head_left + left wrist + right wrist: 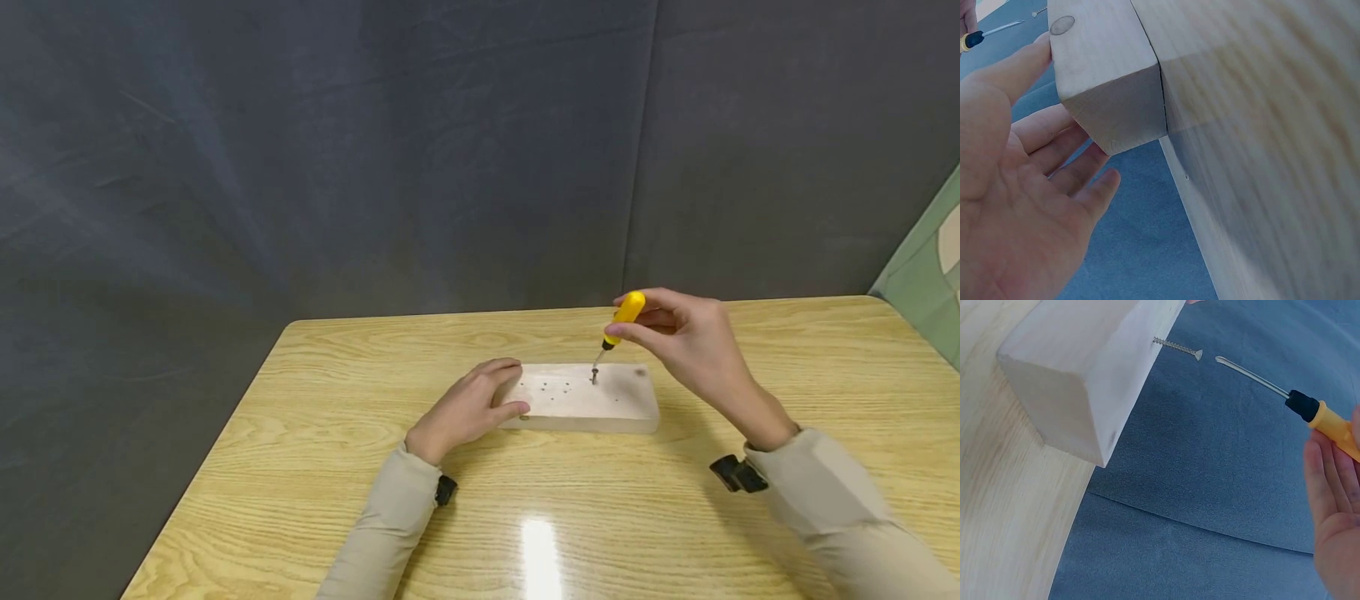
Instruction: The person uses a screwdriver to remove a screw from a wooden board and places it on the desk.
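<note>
A pale wooden block [626,400] dotted with small holes lies flat on the table. My left hand [467,408] holds its left end, thumb at the near edge and fingers toward the far side. A screw [1175,347] stands up from the block's top face, much of its threaded shank showing. Between thumb and fingers, my right hand [686,337] grips a yellow-handled screwdriver [628,310], tilted with its tip down. In the right wrist view, a small gap separates the screwdriver's tip from the screw head.
The light wood-grain table [337,500] runs beneath both forearms. A dark cloth curtain [450,167] hangs behind its far edge. At the far right is a green patterned surface [926,267]. Each wrist carries a small black camera [738,473].
</note>
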{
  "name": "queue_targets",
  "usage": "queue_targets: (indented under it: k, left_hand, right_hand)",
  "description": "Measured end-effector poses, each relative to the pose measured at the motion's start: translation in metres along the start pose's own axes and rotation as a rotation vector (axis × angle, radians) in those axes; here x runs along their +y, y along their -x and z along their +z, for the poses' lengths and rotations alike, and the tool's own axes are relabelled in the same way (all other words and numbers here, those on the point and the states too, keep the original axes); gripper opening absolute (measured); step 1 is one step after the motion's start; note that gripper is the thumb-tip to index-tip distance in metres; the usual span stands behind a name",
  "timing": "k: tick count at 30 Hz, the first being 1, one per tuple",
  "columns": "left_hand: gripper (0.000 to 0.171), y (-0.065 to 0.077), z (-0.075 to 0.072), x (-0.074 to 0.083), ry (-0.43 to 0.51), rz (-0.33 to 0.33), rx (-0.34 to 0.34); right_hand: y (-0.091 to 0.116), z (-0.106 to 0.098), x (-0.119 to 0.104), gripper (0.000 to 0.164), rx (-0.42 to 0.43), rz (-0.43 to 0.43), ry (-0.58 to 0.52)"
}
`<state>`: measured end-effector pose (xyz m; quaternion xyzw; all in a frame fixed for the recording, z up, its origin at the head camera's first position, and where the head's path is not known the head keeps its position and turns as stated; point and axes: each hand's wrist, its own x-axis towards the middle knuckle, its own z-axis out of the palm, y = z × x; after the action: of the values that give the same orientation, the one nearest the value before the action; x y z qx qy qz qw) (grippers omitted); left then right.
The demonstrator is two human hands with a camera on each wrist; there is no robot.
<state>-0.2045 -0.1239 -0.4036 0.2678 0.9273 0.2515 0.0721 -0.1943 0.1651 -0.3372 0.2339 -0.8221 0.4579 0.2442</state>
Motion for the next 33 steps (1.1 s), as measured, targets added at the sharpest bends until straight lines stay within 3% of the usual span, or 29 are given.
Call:
queue_targets:
  k: [15,33]
  left_hand:
    - [0.063,0.0,0.0,0.0,-0.003,0.002,0.004]
    - [0.064,-0.002,0.001,0.0,-0.011,0.007,0.007]
  right_hand:
    - [-0.002,0.004,0.002,0.023,-0.041,-0.028,0.067]
    - [-0.007,0.012,0.003,0.028,-0.031,-0.012,0.045]
